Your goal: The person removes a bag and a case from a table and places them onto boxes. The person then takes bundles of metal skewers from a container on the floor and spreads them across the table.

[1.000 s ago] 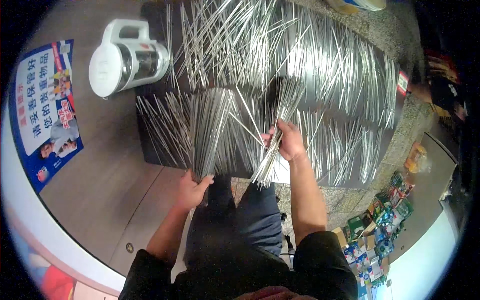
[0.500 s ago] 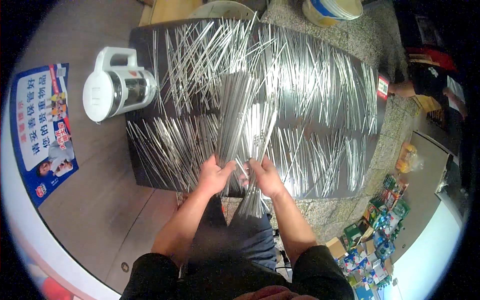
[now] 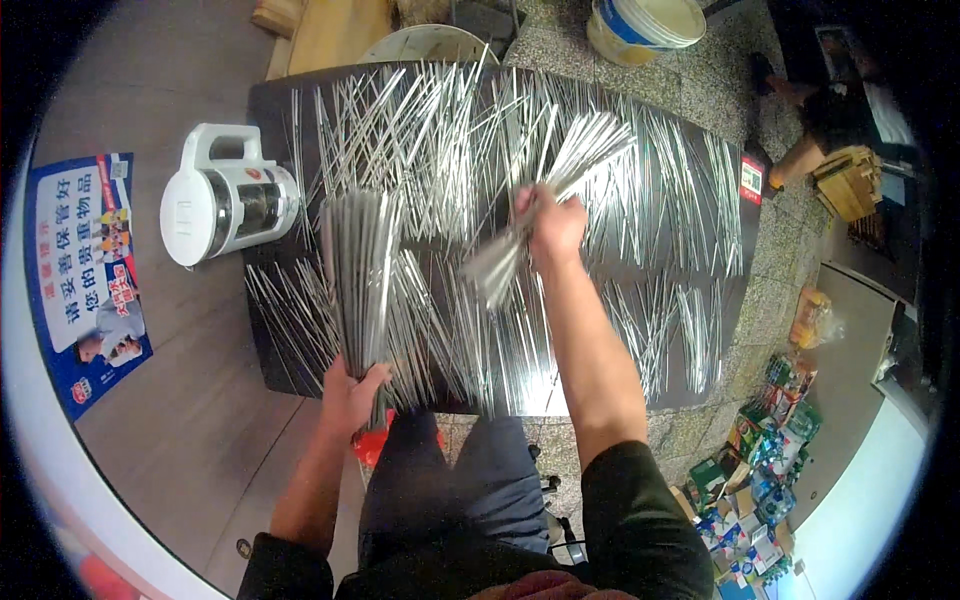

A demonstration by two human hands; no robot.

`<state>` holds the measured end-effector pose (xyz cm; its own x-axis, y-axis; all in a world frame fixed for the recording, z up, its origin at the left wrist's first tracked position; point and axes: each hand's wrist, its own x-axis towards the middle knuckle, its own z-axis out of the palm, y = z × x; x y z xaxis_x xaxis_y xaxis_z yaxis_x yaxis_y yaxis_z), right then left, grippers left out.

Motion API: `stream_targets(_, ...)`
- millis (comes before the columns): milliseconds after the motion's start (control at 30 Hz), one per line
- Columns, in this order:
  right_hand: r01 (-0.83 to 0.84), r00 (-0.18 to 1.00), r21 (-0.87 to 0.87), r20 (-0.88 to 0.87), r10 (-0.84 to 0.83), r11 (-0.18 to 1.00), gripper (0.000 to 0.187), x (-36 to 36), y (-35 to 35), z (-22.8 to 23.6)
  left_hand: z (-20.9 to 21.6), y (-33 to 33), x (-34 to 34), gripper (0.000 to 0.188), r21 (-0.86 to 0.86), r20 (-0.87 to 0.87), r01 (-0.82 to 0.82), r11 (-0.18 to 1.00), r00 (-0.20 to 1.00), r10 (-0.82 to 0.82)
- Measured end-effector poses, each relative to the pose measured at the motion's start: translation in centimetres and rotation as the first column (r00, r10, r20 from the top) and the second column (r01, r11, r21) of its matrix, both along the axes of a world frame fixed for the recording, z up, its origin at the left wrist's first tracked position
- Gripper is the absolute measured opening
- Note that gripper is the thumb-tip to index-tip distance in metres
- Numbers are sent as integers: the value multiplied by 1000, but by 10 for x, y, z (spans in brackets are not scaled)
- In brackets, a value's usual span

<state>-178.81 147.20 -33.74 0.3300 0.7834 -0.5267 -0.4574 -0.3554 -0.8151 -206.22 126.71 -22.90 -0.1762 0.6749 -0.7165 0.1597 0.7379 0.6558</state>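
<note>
My left hand point(image 3: 352, 392) is closed around the lower end of a thick bundle of metal skewers point(image 3: 358, 280), held nearly upright at the near left of the dark table point(image 3: 270, 108). Farther out and to the right, my right hand point(image 3: 556, 230) grips a second bundle of skewers point(image 3: 590, 150) about its middle. That bundle slants, fanning out at the upper right and blurring at its lower left end. Beneath both hands, many loose skewers point(image 3: 400, 150) lie across the table in a far row and a near row point(image 3: 640, 330).
A white-lidded glass jug point(image 3: 235, 195) lies at the table's left edge. Beyond the far edge stand a round pale tub point(image 3: 430, 42) and a bucket point(image 3: 645, 30). Boxes and bottles point(image 3: 750, 500) crowd the floor at right. Another person's arm point(image 3: 797, 160) shows at far right.
My hands have moved apart. The left one shifted left and slightly nearer with its bundle; the right one swung away from me and slightly right, tilting its bundle. My view shifted slightly.
</note>
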Motion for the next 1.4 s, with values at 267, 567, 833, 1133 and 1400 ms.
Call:
stream_targets(267, 309, 950, -44, 65, -306, 950, 6, 6, 68, -40, 19, -43, -7, 21, -149, -64, -125, 981, 991, 116)
stream_targets(567, 312, 950, -330, 80, -303, 891, 12, 18, 65, -27, 9, -41, -24, 34, -197, -238, 58, 979, 965, -105)
stream_targets(833, 334, 942, -334, 94, -322, 881, 20, 31, 51, -21, 30, -15, -7, 33, -272, -189, 31, 962, 978, -85)
stream_targets(1133, 528, 848, -136, 24, -530, 838, 29, 72, 35, -26, 22, -22, 0, 30, -257, -158, 22, 966, 985, -65)
stream_targets(1400, 381, 886, -287, 386, -258, 879, 23, 123, 23, -23, -5, -54, -12, 35, -200, -162, 134, 971, 972, -168)
